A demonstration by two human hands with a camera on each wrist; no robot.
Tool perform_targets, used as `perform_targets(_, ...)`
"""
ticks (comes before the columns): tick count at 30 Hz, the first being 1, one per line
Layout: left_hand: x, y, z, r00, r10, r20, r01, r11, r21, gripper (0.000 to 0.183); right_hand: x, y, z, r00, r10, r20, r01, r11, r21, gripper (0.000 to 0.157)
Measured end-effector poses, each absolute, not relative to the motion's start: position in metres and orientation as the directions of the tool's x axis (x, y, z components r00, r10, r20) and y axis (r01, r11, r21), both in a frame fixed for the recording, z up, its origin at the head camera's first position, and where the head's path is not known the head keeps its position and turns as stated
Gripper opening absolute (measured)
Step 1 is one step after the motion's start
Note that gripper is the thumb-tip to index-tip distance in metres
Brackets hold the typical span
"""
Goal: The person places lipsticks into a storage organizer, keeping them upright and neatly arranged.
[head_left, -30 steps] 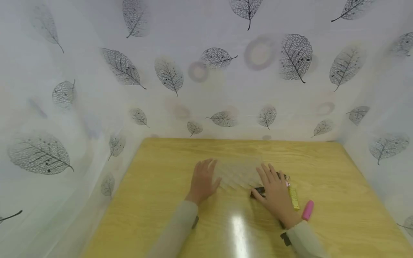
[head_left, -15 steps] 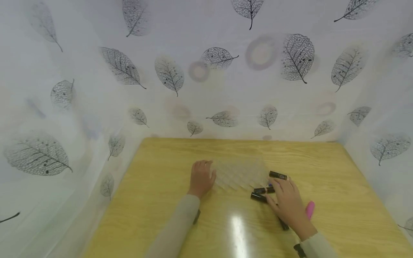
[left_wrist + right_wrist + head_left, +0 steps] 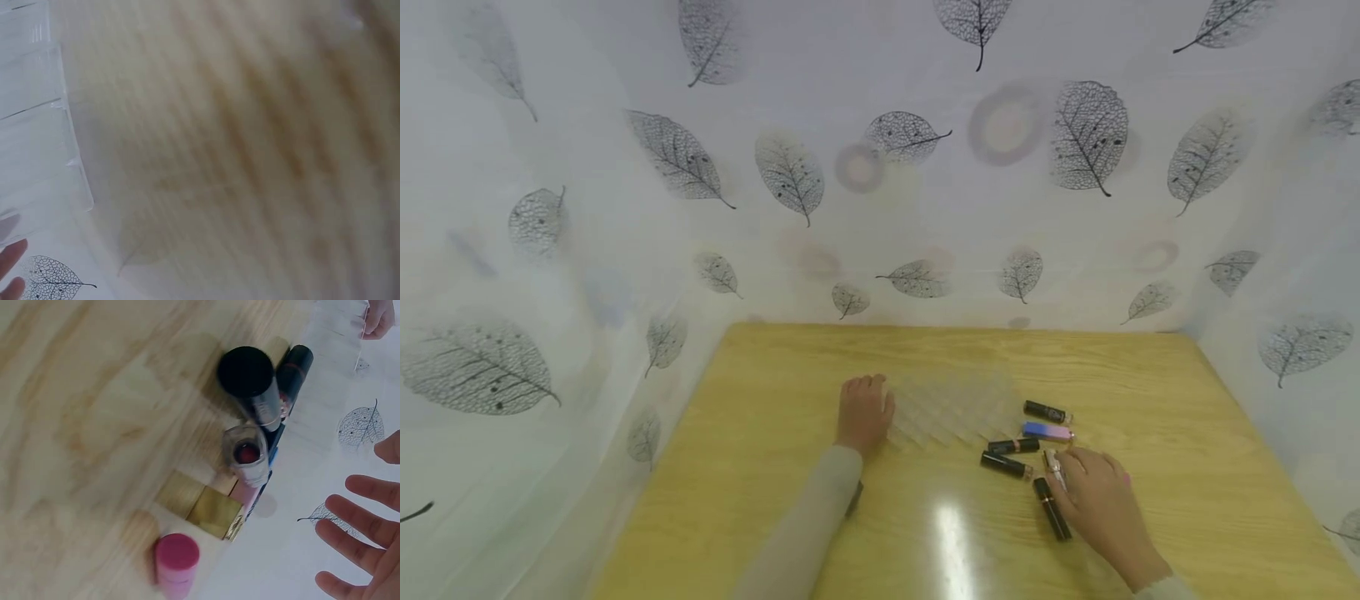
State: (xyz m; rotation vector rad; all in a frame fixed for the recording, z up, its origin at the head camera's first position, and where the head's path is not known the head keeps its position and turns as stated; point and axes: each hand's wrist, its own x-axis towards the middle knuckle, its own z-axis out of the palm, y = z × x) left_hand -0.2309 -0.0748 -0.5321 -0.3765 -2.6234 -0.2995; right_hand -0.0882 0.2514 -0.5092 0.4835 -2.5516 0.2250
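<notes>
A clear plastic organizer [image 3: 955, 408] with slanted dividers lies on the table. At its left end my left hand [image 3: 863, 415] rests with relaxed fingers; two fingertips [image 3: 12, 269] show beside the organizer's end in the left wrist view. My right hand [image 3: 1101, 504] is low over the lipsticks at the right, its fingers spread and holding nothing in the right wrist view. Close to its fingertips lies a clear-cased lipstick [image 3: 247, 453]. A gold lipstick [image 3: 215, 512] and a pink tube [image 3: 178, 556] are mostly hidden under this hand in the head view.
Several black lipstick tubes [image 3: 1051, 508] and a blue-and-pink tube [image 3: 1047, 431] lie between the organizer and my right hand. A white leaf-patterned sheet [image 3: 925, 208] stands around the back and sides of the wooden table [image 3: 790, 358].
My right hand has drawn back right and toward me from the organizer's right end, uncovering the black and blue-and-pink tubes. My left hand has stayed at the organizer's left end, shifting only slightly.
</notes>
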Motion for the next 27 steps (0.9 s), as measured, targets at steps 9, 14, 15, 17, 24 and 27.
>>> perform_targets(9,-0.243,-0.078,-0.539,-0.842,0.206,0.499,0.293,0.951,0.101,0.025,-0.082,0.258,-0.514,-0.807,-0.292,0.513,-0.376,0.924,-0.065,0.028)
perform_targets(14,-0.251,-0.080,-0.542,-0.845,0.196,0.498,0.274,0.958,0.087,0.023,-0.079,0.264,-0.518,-0.824,-0.271,0.497,-0.349,0.935,-0.067,0.031)
perform_targets(15,-0.253,-0.080,-0.543,-0.847,0.195,0.495,0.269,0.959,0.083,0.022,-0.079,0.266,-0.519,-0.836,-0.260,0.483,-0.330,0.942,-0.065,0.032)
perform_targets(17,-0.256,-0.079,-0.543,-0.850,0.195,0.488,0.266,0.961,0.080,0.020,-0.079,0.271,-0.521,-0.867,-0.229,0.443,-0.288,0.955,-0.068,0.033)
perform_targets(24,-0.258,-0.074,-0.547,-0.863,0.204,0.462,0.287,0.951,0.118,0.019,-0.078,0.288,-0.526,-0.934,-0.140,0.328,-0.180,0.979,-0.093,0.033)
perform_targets(27,-0.258,-0.072,-0.552,-0.875,0.196,0.443,0.293,0.942,0.161,0.020,-0.073,0.295,-0.528,-0.941,-0.110,0.319,-0.156,0.980,-0.121,0.035)
